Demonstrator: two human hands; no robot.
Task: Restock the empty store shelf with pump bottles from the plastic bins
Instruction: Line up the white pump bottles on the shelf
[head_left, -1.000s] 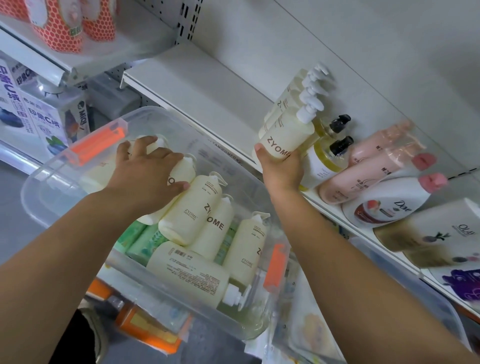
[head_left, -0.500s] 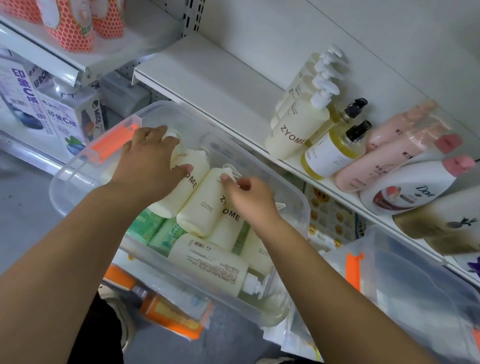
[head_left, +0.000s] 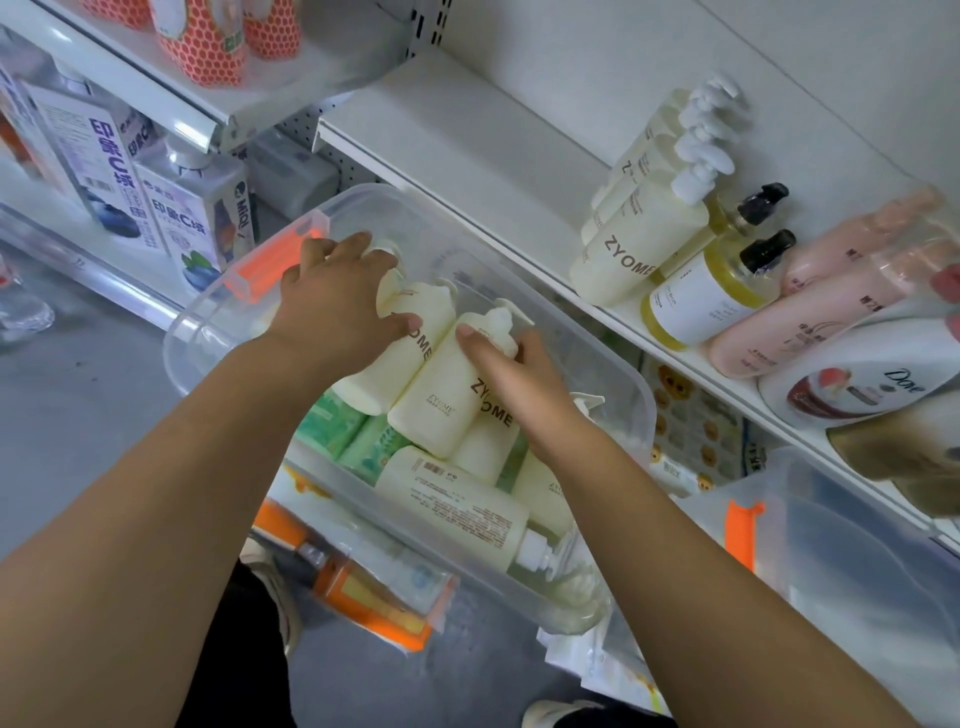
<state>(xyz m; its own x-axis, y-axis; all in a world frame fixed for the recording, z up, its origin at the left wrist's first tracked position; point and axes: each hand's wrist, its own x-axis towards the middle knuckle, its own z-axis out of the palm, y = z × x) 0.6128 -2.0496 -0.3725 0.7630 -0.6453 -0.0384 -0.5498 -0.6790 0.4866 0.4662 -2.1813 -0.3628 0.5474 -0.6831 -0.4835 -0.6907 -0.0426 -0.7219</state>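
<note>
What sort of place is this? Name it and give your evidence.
Most likely a shop aisle for toiletries. White metal shelf with a pegboard back, a faced row of Zyome pump bottles beside a Dove bottle, and a clear plastic bin of stock.

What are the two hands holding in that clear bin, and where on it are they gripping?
Each grips a cream pump bottle near its top: the left hand on one bottle's shoulder, the right hand on the neighbouring bottle's neck, below the pump. Both bottles are in the bin.

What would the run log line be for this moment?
left hand: gripping cream bottle in clear bin | right hand: closing on neighbouring bottle | shelf: partly stocked
</note>
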